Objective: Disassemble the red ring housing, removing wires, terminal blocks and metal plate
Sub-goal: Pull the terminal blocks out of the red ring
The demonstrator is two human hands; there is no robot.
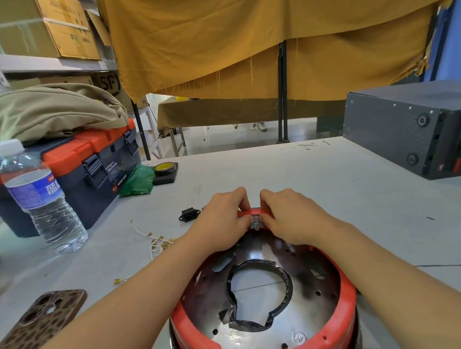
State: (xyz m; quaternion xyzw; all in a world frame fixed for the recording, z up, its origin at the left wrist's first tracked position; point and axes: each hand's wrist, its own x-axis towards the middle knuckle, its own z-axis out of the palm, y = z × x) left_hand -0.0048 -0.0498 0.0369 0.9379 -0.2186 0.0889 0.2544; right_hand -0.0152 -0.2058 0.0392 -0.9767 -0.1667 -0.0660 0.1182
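Two bare hands are working at the far rim of the red ring housing (266,312), which is sitting on the grey table (339,191) with the metal plate (258,339) inside. Left hand (222,220) and right hand (290,216) are pinching a small metal terminal part (256,223); forcing it risks cracking the plastic rim.

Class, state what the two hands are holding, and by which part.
Both hands, left and right, pinch the red ring housing at its far rim, around a small metal fitting.
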